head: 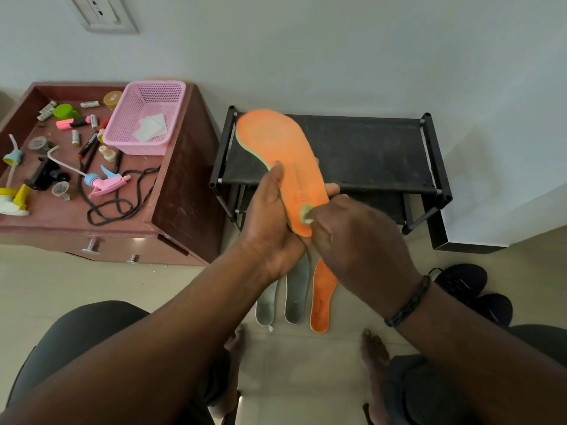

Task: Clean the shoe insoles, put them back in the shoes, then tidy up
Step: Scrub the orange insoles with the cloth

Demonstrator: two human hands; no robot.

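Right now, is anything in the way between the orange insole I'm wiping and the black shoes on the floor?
Nothing visible. The left hand holds the insole up while the right hand rubs it with a wipe. The shoes sit on bare floor at lower right.

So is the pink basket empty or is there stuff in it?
Not empty. The pink basket on the wooden cabinet holds a few white wipes lying flat on its bottom.
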